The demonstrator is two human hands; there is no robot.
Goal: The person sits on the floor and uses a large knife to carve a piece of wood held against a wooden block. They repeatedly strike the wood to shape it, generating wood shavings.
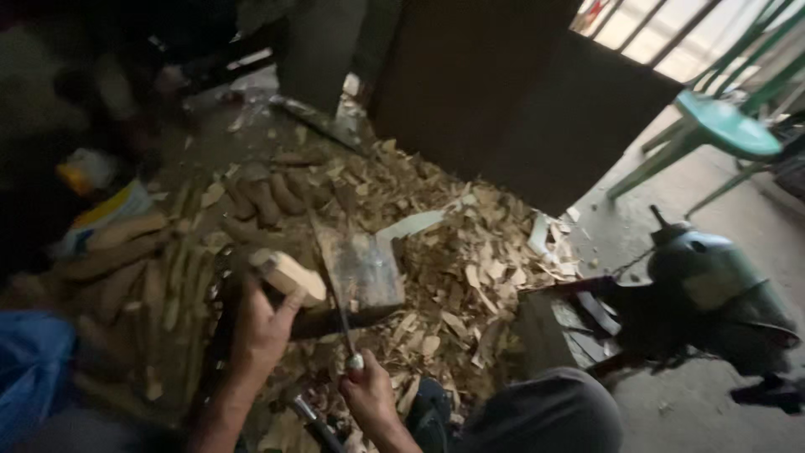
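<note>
1. Left hand point(262, 329) wraps its fingers around a pale wooden block point(288, 275), pressing it against the chopping block point(362, 270).
2. Right hand point(366, 393) is clenched on the handle of a long blade point(331, 277), just right of the wood.
3. Wood chips point(457, 277) heap on the floor beyond both hands.

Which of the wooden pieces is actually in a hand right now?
The pale squared block in the left hand, by the chopping block. The darker rounded pieces lie untouched on the pile behind.
</note>
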